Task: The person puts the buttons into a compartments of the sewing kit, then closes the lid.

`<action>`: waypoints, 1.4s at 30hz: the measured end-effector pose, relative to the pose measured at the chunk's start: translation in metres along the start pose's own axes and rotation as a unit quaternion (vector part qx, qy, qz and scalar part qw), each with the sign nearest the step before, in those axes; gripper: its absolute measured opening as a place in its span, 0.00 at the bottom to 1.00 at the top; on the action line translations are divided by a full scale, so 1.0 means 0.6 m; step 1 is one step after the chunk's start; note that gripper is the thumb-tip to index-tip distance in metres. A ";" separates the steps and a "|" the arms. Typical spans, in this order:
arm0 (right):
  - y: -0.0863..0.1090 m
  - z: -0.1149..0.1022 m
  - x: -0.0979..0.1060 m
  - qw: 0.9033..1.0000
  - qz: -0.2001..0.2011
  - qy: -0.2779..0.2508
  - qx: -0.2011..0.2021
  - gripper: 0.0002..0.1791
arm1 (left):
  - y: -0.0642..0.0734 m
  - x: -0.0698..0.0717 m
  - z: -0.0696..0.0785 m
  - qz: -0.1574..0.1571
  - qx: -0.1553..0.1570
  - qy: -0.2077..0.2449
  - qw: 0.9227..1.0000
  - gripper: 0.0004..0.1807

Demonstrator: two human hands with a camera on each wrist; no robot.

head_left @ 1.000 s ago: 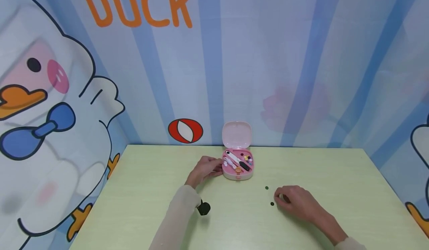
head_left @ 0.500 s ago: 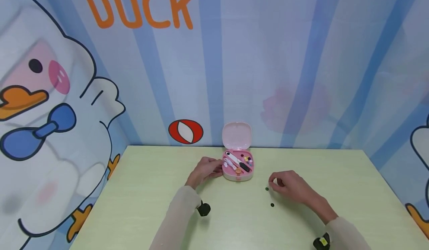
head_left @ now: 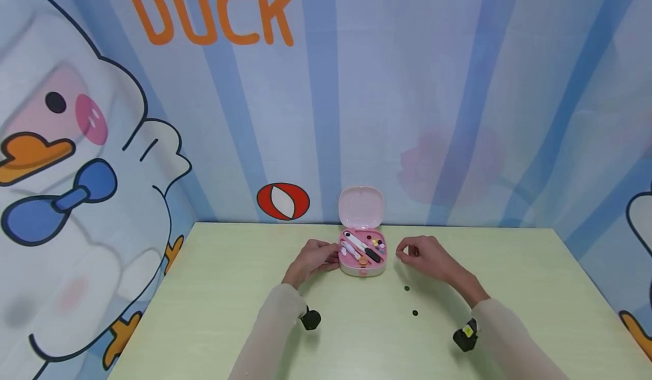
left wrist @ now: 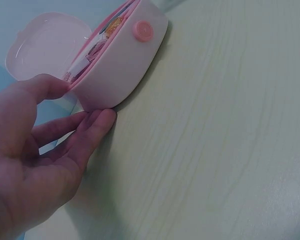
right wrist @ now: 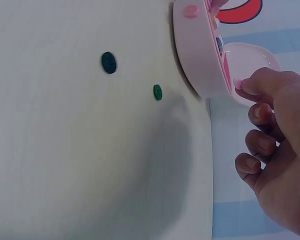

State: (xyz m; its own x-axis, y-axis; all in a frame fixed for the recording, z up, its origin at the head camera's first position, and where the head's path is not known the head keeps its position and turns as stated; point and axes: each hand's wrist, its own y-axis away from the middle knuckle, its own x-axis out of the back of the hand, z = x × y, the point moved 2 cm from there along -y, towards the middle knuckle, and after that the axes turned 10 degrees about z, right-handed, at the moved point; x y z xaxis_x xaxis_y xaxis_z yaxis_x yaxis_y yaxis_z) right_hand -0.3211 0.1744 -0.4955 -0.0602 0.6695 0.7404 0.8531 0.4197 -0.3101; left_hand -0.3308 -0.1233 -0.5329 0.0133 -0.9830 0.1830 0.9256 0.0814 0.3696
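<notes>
A pink and white sewing box [head_left: 363, 270] stands at the back of the table, its lid [head_left: 361, 207] raised. My left hand [head_left: 311, 262] grips the box's left side, thumb at the rim and fingertips low on the wall. To the right of the box, my right hand [head_left: 428, 258] pinches a small pink button [right wrist: 237, 83] between thumb and index finger, close beside the rim. Inside the box lie a white tool with a black end [head_left: 372, 253] and several small coloured buttons [head_left: 377, 242]. A green button [right wrist: 157, 92] and a dark button [right wrist: 109, 62] lie on the table.
The pale wooden table [head_left: 356, 340] ends against a blue striped curtain [head_left: 367, 85] right behind the box. Black wrist cameras hang under the left sleeve [head_left: 270, 329] and the right sleeve [head_left: 514, 334].
My right hand has moved away from the two loose buttons, up and left to the box's right side. The left hand stays on the box.
</notes>
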 end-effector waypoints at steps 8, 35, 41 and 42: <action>-0.052 -0.008 -0.014 0.999 -0.005 -0.016 -0.027 0.06 | 0.001 0.001 0.001 0.001 0.000 0.004 1.000 0.19; -0.112 -0.013 -0.052 0.996 -0.030 0.000 -0.086 0.08 | 0.007 0.000 0.001 -0.007 0.002 0.012 1.000 0.19; -0.112 -0.011 -0.053 0.995 -0.029 0.000 -0.093 0.10 | 0.004 0.000 0.000 0.000 -0.001 0.010 1.000 0.19; -0.112 -0.011 -0.053 0.995 -0.027 -0.001 -0.095 0.10 | 0.004 0.000 0.000 0.002 -0.002 0.007 1.000 0.19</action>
State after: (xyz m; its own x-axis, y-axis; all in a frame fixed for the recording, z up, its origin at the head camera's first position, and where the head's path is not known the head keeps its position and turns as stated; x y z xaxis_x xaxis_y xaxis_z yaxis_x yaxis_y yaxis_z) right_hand -0.3728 0.1209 -0.4942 -0.1101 0.6498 0.7521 0.9314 0.3316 -0.1502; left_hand -0.3289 -0.1234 -0.5320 0.0219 -0.9849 0.1720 0.9271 0.0844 0.3652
